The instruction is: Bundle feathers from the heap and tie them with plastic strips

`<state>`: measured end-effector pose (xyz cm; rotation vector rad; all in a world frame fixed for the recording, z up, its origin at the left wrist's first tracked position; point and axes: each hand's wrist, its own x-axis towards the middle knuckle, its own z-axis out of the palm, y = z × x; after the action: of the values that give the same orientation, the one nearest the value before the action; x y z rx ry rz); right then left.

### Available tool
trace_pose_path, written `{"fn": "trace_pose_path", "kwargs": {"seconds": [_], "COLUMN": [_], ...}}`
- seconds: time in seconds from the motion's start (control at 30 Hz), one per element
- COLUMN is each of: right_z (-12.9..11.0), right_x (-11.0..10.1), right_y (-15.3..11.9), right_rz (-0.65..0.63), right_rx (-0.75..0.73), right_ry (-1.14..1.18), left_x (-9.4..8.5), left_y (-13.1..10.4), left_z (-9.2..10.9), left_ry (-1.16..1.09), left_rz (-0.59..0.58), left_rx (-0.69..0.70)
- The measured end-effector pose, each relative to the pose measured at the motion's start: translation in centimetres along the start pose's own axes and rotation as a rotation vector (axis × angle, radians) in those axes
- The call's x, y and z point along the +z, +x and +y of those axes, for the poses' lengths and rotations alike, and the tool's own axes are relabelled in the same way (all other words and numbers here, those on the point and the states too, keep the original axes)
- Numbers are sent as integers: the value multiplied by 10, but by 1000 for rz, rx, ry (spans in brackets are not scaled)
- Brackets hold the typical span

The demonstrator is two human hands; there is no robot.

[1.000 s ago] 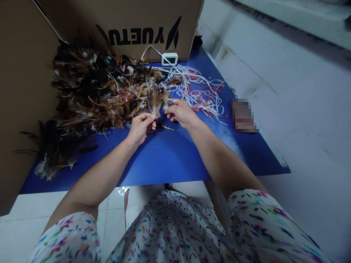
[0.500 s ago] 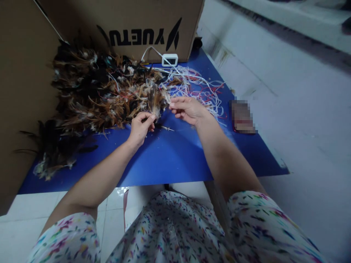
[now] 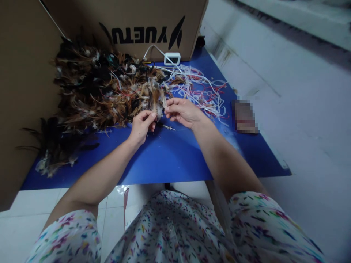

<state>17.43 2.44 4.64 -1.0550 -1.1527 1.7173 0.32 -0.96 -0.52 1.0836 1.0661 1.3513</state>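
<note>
My left hand pinches the lower end of a brown feather with pale fluff at its base. Close on its right, my right hand is closed at the fingertips around a wisp of whitish fluff beside that feather. Behind both hands spreads a large heap of brown and black feathers, with white and red strands among them. A thin pointed piece, perhaps a quill, lies on the blue table just below my hands.
A tangle of white and red strings lies right of the heap. Behind stands a cardboard box with a small white display device before it. Dark feathers lie at left. A blurred rectangular object is near the right edge, beside the wall.
My right hand has moved left, closer to my left hand and the feather. My left hand keeps its pinch. The whole view has shifted slightly.
</note>
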Motion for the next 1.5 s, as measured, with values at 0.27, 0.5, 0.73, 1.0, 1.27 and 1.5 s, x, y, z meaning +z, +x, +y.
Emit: {"fn": "trace_pose_path", "kwargs": {"seconds": [0.27,0.5,0.73,1.0,1.27,1.5], "right_z": [5,8,13,17,16,11], "right_x": [11,15,11,10,10,14], "right_y": [-2,0,4,6,5,1], "right_rz": [33,107,63,77,71,75], "right_rx": [-93,-156,-172,-208,-210,-194], "right_ry": [-3,-73,-99,-208,-248,-281], "left_x": [0,0,0,-1,-2,-4], "left_y": [0,1,2,2,2,3], "left_z": [0,-3,-3,-4,-5,-5], "left_ry": [-17,12,47,125,174,225], "left_rz": [-27,-53,-62,-54,-53,-78], "left_rx": [20,61,104,127,151,169]}}
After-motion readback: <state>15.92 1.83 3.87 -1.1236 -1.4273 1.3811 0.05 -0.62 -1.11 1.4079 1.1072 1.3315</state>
